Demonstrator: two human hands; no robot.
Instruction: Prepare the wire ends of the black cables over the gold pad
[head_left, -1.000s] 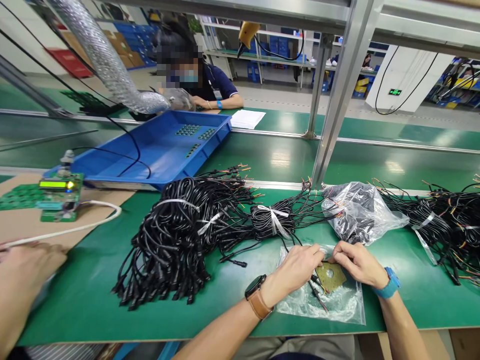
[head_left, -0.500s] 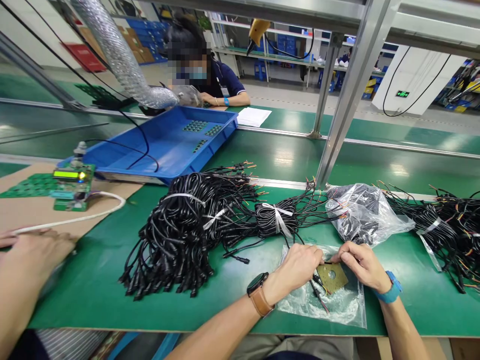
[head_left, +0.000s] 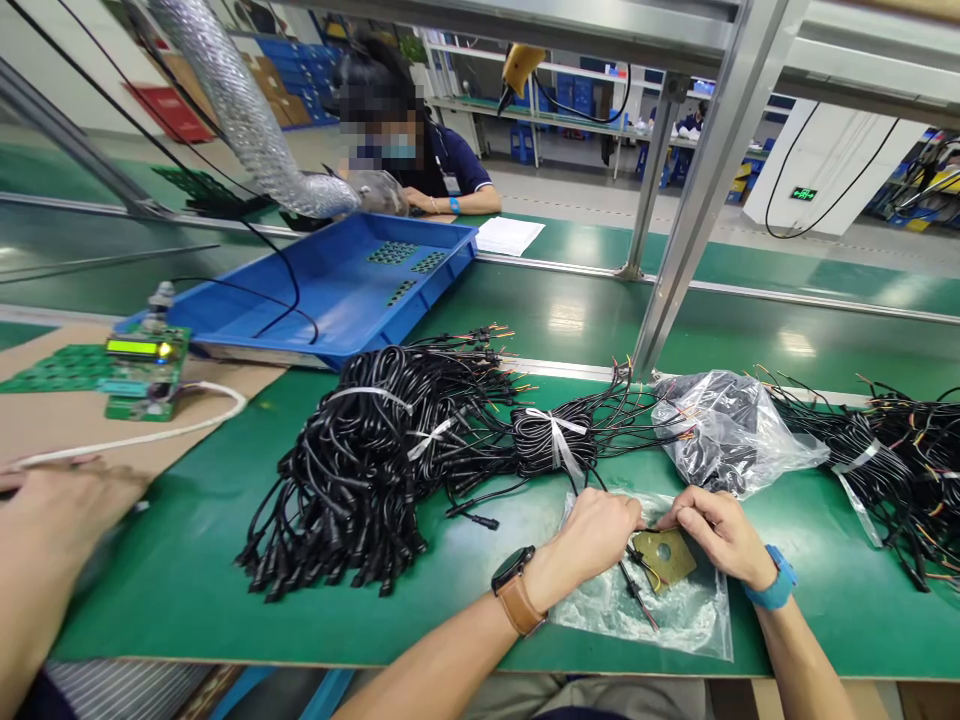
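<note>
Pinching the square brass-coloured plate [head_left: 664, 558] by its top edge, my left hand [head_left: 600, 535] and right hand [head_left: 714, 530] were both closed on it. Plate lay on a clear plastic bag [head_left: 679, 618] on the green bench [head_left: 187, 590]; tied black cable bundles [head_left: 375, 460] just behind.

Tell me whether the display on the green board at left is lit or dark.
Lit. The display on the board glows yellow-green, with a brighter spot at its right end.
</note>
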